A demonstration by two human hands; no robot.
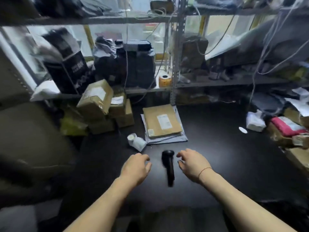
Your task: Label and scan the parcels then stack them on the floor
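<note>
Left hand [135, 166] and right hand [194, 164] flank the scanner [168, 166], fingers loosely curled, empty; we should grip its handle squarely, head toward the far parcel [152, 121].

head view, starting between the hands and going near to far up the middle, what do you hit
scanner → flat brown parcel → yellow roll

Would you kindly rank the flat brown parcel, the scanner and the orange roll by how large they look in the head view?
1. flat brown parcel, plainly largest.
2. scanner, though it lies nearest the camera, which flatters it.
3. orange roll, smallest, but farthest back.
</note>
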